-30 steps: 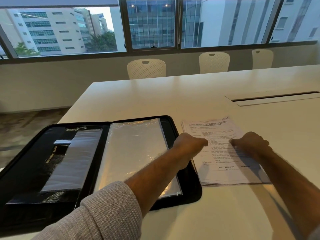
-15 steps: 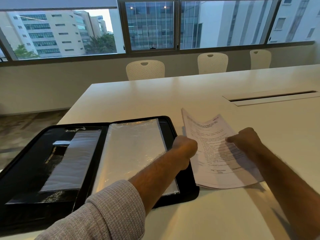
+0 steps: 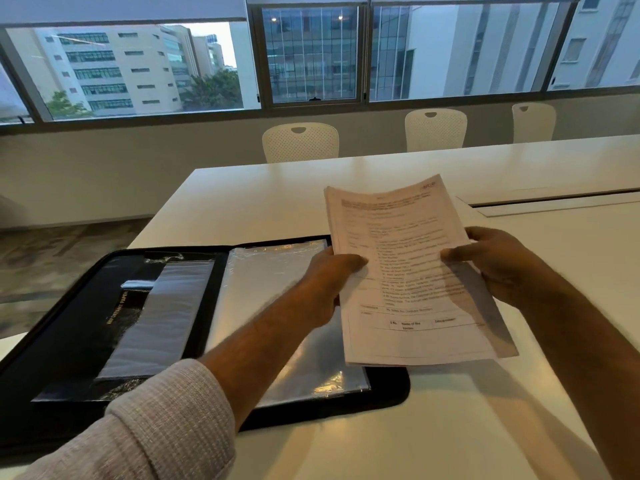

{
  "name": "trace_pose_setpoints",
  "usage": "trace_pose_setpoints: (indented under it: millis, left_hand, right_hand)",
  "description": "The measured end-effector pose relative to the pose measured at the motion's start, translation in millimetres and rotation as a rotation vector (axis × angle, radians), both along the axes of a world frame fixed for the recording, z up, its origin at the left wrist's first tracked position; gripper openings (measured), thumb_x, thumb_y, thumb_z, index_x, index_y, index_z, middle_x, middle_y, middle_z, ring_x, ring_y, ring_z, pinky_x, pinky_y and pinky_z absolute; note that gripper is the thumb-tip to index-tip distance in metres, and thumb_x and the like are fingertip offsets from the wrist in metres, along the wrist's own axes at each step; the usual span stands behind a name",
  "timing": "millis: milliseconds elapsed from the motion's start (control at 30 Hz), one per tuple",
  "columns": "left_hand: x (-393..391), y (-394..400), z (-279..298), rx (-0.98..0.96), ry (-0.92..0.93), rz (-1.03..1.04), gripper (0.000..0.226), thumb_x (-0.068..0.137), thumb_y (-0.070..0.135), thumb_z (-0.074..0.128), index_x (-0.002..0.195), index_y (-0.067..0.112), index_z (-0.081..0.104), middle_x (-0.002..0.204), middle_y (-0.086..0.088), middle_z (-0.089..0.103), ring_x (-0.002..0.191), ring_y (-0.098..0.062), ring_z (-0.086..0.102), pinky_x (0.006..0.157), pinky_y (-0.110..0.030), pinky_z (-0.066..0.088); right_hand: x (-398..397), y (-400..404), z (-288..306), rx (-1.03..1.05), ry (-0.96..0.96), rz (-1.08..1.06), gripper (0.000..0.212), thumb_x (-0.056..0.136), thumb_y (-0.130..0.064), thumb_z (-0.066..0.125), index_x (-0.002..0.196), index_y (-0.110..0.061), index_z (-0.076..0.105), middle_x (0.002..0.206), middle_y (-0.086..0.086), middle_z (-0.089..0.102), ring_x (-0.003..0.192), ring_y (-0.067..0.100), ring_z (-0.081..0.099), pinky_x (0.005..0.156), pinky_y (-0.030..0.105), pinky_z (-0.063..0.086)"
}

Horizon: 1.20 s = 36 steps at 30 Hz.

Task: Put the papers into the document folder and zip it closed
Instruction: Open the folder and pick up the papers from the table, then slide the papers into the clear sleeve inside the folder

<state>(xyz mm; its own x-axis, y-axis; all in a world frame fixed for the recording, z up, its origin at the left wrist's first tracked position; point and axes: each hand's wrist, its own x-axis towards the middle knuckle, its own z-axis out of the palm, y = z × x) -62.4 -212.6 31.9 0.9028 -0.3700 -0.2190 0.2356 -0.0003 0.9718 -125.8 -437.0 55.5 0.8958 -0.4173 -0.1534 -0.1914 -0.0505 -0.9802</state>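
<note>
Papers: the papers (image 3: pixel 412 271) are raised off the table (image 3: pixel 450 427), tilted, their near left corner over the right edge of the document folder (image 3: pixel 114 327).
Left hand: the left hand (image 3: pixel 329 278) pinches the stack's left edge, thumb on top.
Right hand: the right hand (image 3: pixel 498 265) grips the right edge likewise.
Folder: lies open at left, its clear sleeve (image 3: pixel 277 306) exposed; the zip is hard to make out.
Risk: loose sheets could fan apart or snag the sleeve's mouth, creasing.
Risk: any overhang could foul the zip.
</note>
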Motion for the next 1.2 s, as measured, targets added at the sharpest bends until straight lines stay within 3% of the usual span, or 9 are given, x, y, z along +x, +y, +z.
trace_pose_setpoints:
  millis: [100,233,367,533,733,867,967,1100,1200]
  left_hand:
    - [5.6,11.8,5.7,0.049,-0.078,0.026,0.025,0.094,0.008,0.055,0.107,0.028,0.062,0.102,-0.002,0.073,0.091,-0.026,0.07,0.068,-0.044,0.058]
    - [6.6,23.1,16.5,0.085,-0.168,0.104,0.03,0.096,0.012,0.05,0.088,0.04,0.06,0.081,0.011,0.072,0.077,-0.02,0.068,0.05,-0.037,0.051]
    - [8.5,34.1,27.0,0.092,-0.246,0.122,0.03,0.096,0.016,0.049,0.085,0.041,0.06,0.068,0.015,0.072,0.076,-0.02,0.068,0.06,-0.044,0.053]
    - [18.5,55.5,39.1,0.085,-0.334,0.189,0.024,0.097,0.018,0.049,0.092,0.038,0.061,0.084,0.008,0.072,0.075,-0.019,0.069,0.053,-0.036,0.052]
    - [30.0,64.7,41.1,0.129,-0.492,0.105,0.021,0.093,0.021,0.059,0.104,0.039,0.058,0.097,0.017,0.067,0.085,-0.012,0.065,0.059,-0.028,0.052]
    - [43.4,73.1,40.5,0.188,-0.525,0.165,0.012,0.093,0.026,0.057,0.102,0.035,0.059,0.091,0.016,0.068,0.077,-0.012,0.067,0.051,-0.024,0.048]
    - [58.8,92.0,39.8,0.167,-0.445,0.269,0.012,0.095,0.021,0.054,0.098,0.028,0.064,0.085,0.007,0.073,0.074,-0.017,0.072,0.054,-0.032,0.055]
    - [76.5,111.1,39.8,0.127,-0.41,0.333,0.019,0.096,0.019,0.051,0.092,0.031,0.064,0.073,0.015,0.073,0.062,-0.011,0.072,0.051,-0.032,0.055]
    - [85.7,112.9,42.1,0.101,-0.425,0.354,0.015,0.096,0.024,0.052,0.092,0.03,0.065,0.072,0.016,0.072,0.064,-0.009,0.072,0.055,-0.034,0.056]
  right_hand:
    - [8.2,25.9,5.1,-0.157,-0.087,-0.014,0.07,0.079,0.009,0.066,0.134,-0.027,0.042,0.108,0.005,0.065,0.087,0.029,0.068,0.059,0.043,0.059]
    - [17.9,58.1,12.3,-0.217,-0.145,0.055,0.038,0.084,0.009,0.057,0.106,-0.022,0.063,0.123,0.002,0.055,0.09,0.026,0.062,0.051,0.029,0.056]
    - [29.7,80.4,17.5,-0.232,-0.163,0.095,0.026,0.088,0.004,0.053,0.1,-0.016,0.065,0.122,0.001,0.055,0.093,0.03,0.061,0.055,0.028,0.055]
    - [46.1,97.8,24.4,-0.323,-0.252,0.043,0.047,0.088,0.0,0.057,0.116,-0.034,0.042,0.124,-0.003,0.054,0.093,0.026,0.062,0.064,0.035,0.052]
    - [69.7,127.9,28.3,-0.308,-0.279,0.129,0.03,0.087,0.004,0.053,0.102,-0.022,0.057,0.121,-0.005,0.051,0.098,0.032,0.06,0.077,0.046,0.06]
    - [87.7,140.9,29.0,-0.351,-0.341,0.048,0.052,0.084,-0.004,0.063,0.121,-0.03,0.037,0.11,-0.006,0.055,0.088,0.023,0.064,0.07,0.04,0.057]
    - [100.8,138.4,32.3,-0.182,-0.272,0.021,0.065,0.085,-0.007,0.065,0.136,-0.026,0.03,0.106,-0.004,0.059,0.081,0.019,0.065,0.065,0.04,0.053]
    - [113.7,135.4,35.9,-0.138,-0.181,0.148,0.02,0.086,-0.005,0.061,0.102,-0.017,0.061,0.098,0.002,0.069,0.085,0.029,0.068,0.073,0.05,0.057]
    - [123.4,141.1,39.7,0.016,-0.132,0.303,0.017,0.088,-0.005,0.057,0.101,-0.016,0.062,0.101,0.008,0.071,0.086,0.03,0.07,0.073,0.052,0.058]
